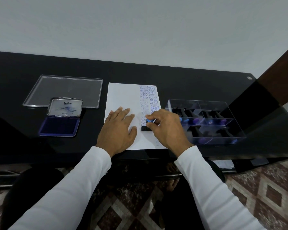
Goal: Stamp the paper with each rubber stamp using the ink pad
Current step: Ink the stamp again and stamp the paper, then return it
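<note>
While the left hand (119, 128) lies flat on the paper (123, 97), the right hand (166, 127) (pinching the stamp (148, 126)) should push straight down, w/ ink pad (59, 126) at 9 o'clock.

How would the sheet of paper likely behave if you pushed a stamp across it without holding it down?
The paper looks thin and lies on a glossy table, so it would probably slide. The left hand pressing it flat suggests that. Lifted, it would likely flop.

- White paper (123, 97) lies flat, blue stamp prints running down its right side.
- Black stamp (146, 128) with blue knob stands on the paper's lower right.
- Ink pad (59, 126) sits open, well left of the paper, blue pad up.
- More stamps (195, 119) lie boxed, right of the paper.
</note>
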A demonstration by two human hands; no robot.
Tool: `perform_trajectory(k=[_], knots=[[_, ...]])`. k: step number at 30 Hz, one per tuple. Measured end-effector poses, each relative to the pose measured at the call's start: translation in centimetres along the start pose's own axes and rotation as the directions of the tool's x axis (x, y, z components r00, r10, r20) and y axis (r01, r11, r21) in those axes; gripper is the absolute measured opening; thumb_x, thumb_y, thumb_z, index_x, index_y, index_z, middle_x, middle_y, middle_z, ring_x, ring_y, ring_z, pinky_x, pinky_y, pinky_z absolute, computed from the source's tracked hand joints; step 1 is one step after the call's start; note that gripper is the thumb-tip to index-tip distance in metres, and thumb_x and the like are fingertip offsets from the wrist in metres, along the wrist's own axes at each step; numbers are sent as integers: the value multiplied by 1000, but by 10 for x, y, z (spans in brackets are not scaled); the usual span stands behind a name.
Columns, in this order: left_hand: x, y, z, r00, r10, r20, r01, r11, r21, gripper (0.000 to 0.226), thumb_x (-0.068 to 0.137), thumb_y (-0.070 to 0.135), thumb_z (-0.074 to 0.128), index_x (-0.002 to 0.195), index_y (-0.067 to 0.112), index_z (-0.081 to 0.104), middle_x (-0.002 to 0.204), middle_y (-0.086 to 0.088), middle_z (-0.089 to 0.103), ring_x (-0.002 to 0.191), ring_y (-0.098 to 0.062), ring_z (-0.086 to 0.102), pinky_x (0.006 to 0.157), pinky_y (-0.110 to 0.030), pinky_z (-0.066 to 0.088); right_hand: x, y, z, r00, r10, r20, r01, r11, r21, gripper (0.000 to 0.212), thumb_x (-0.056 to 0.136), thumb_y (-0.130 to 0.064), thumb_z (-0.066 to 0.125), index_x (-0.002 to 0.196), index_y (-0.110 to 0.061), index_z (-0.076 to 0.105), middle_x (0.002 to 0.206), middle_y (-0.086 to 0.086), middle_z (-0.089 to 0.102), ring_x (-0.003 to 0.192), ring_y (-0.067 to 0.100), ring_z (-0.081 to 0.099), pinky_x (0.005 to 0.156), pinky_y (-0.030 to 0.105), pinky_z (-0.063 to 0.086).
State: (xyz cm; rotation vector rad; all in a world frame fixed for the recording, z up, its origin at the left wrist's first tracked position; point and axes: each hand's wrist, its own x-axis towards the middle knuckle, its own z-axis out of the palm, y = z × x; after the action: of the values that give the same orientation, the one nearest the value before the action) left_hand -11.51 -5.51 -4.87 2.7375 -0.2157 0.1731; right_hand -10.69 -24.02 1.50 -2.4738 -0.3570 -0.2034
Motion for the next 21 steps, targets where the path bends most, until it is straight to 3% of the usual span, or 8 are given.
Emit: perform_trajectory(k=[6, 11, 14, 18, 21], knots=[[0, -1, 0, 1000, -3, 2, 3, 1000, 6, 54, 101, 46, 44, 150, 24, 47, 164, 1, 32, 154, -22, 18, 127, -41, 9, 0, 1, -1, 1000, 12, 11, -12, 1000, 8, 18, 82, -13, 79, 99, -16, 77, 93, -4, 68, 69, 6, 59, 73, 5, 41], [1, -1, 1, 1000, -3, 6, 3, 1000, 4, 54, 102, 47, 44, 151, 24, 46, 164, 1, 31, 155, -21, 18, 127, -41, 9, 0, 1, 0, 1000, 3, 9, -3, 1000, 9, 18, 82, -14, 79, 100, -16, 77, 96, -4, 69, 73, 9, 63, 80, 20, 52], [0, -2, 0, 1000, 8, -2, -8, 1000, -2, 54, 101, 46, 43, 150, 23, 47, 163, 0, 33, 154, -22, 19, 127, -42, 11, -1, 2, -1, 997, 19, -81, -15, 999, 39, 16, 82, -12, 77, 96, -17, 77, 94, -3, 70, 71, 9, 64, 80, 24, 54], [-1, -2, 0, 1000, 16, -8, -17, 1000, -4, 58, 98, 47, 36, 148, 22, 49, 162, 0, 35, 154, -22, 19, 127, -42, 11, -2, 1, -13, 937, 216, -275, -130, 946, 298, 15, 81, -10, 74, 93, -20, 74, 87, -8, 70, 73, 1, 65, 73, 19, 55], [-1, -2, 1, 1000, 11, -5, -11, 1000, 6, 53, 101, 45, 41, 149, 23, 48, 163, 1, 33, 155, -21, 18, 127, -40, 8, -1, 5, -17, 875, 385, -293, -217, 854, 473, 13, 81, -13, 73, 89, -23, 72, 80, -9, 72, 74, 7, 69, 69, 32, 61]])
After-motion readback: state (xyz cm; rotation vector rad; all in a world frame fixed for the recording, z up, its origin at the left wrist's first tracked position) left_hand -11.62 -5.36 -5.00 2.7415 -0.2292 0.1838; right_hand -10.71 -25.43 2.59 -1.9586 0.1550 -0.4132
